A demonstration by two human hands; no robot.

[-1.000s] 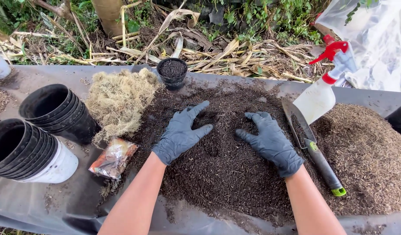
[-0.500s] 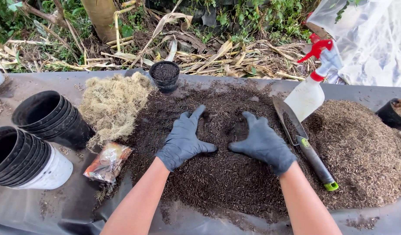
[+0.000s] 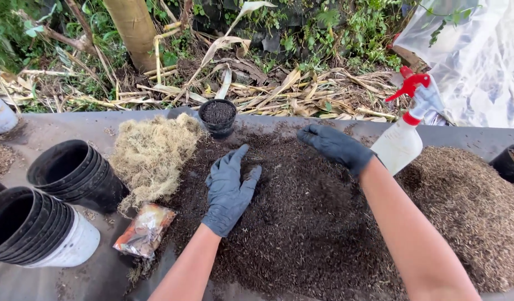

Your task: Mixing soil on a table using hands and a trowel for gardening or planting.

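A wide pile of dark soil [image 3: 301, 223] covers the middle of the grey work surface [image 3: 73, 125]. My left hand [image 3: 229, 187], in a dark glove, lies flat on the pile's left part with its fingers spread. My right hand [image 3: 335, 146], also gloved, reaches across the far side of the pile with its fingers loosely curled, holding nothing that I can see. A small black pot [image 3: 218, 116] filled with soil stands at the pile's far edge, between the two hands and a little beyond them.
Two stacks of black pots [image 3: 73, 173] [image 3: 28, 228] lie at the left. A clump of pale dry moss [image 3: 151, 153] and a small foil packet [image 3: 145, 229] sit beside the soil. A white spray bottle [image 3: 405, 136] with red trigger stands far right, by a brown mulch heap [image 3: 469, 206].
My right hand has left the middle of the pile and reached up toward its far edge. My left hand slid slightly forward. The trowel beside my right arm is no longer visible.
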